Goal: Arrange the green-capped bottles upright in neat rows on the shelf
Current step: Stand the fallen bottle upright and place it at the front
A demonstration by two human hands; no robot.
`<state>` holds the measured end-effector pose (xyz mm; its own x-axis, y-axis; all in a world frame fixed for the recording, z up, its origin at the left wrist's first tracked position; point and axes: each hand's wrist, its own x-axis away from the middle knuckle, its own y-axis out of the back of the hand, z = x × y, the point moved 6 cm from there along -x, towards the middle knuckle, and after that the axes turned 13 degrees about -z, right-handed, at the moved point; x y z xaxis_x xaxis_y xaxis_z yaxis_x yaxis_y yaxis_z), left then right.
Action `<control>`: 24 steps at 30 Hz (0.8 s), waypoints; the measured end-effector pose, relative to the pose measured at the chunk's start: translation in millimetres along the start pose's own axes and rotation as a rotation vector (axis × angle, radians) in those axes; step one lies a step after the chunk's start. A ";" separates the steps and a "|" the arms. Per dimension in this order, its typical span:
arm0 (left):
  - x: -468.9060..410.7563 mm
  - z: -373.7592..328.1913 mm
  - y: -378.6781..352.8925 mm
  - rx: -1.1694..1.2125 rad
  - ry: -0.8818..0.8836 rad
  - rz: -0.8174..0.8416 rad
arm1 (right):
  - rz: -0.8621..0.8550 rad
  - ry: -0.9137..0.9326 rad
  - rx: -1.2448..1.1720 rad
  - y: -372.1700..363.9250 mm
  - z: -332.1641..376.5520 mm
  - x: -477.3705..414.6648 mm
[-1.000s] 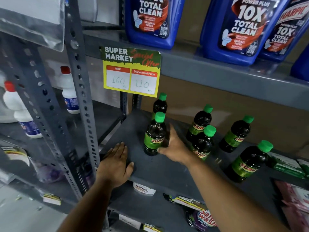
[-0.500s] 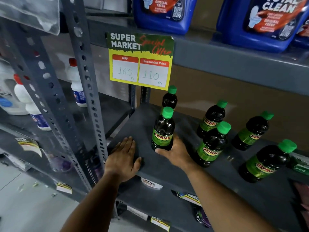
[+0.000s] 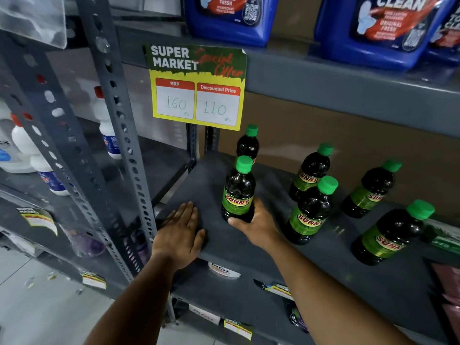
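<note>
We are looking down at a grey metal shelf [image 3: 224, 247] holding six dark bottles with green caps, all upright. Our right hand [image 3: 258, 224] is wrapping the base of the front-left bottle [image 3: 239, 192], thumb across its near side, the fingers hidden behind it, so it is gripping that bottle near the shelf's front-left corner. Our left hand [image 3: 180, 229] is lying flat and open on the shelf's front-left edge, holding nothing.

A second bottle [image 3: 247, 143] is standing directly behind the held one, toward the back-left corner. Two more, the rear-middle bottle [image 3: 311, 175] and the front-middle bottle [image 3: 311, 210], are forming a pair further right, and the last two bottles [image 3: 371, 189] [image 3: 393, 232] are standing loosely toward the right end.

To do this step well, we are judging that the held bottle should slide, base flat, until it is lining up squarely with the one behind, label facing out. Gripping low is keeping it from tipping. The right-hand bottles are looking uneven and likely need the same spacing.
</note>
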<state>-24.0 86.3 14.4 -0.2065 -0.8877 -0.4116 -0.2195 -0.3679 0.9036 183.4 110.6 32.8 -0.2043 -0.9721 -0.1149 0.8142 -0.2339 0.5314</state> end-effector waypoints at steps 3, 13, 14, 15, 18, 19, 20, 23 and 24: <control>-0.7 0.2 -0.1 0.005 0.004 0.013 | 0.018 0.014 0.019 0.7 1.2 0.6; 0.7 -0.8 0.7 0.002 0.004 0.047 | -0.060 0.242 0.206 -2.8 13.2 48.2; 0.9 -0.9 0.8 0.001 0.005 0.048 | -0.068 0.270 0.215 -3.1 15.1 53.9; 1.0 -0.6 1.1 -0.002 0.006 0.050 | -0.067 0.281 0.223 -3.9 16.6 58.9; 1.8 -1.1 1.2 -0.014 0.002 0.056 | -0.067 0.260 0.218 -5.5 14.9 68.1; 1.7 -1.3 1.4 -0.015 0.001 0.058 | -0.071 0.262 0.223 -5.9 14.7 70.1; 1.9 -1.6 1.7 -0.014 0.001 0.058 | -0.072 0.257 0.232 -7.3 12.9 70.1; 2.0 -2.9 3.4 -0.022 -0.004 0.058 | -0.044 0.234 0.279 -10.3 8.3 68.8; 2.1 -3.2 3.7 -0.026 -0.005 0.062 | -0.050 0.237 0.289 -9.5 10.3 70.6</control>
<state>-22.2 82.1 17.3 -0.2239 -0.9075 -0.3555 -0.1814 -0.3196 0.9300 155.6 44.4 28.3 -0.0804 -0.9441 -0.3197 0.6123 -0.2999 0.7316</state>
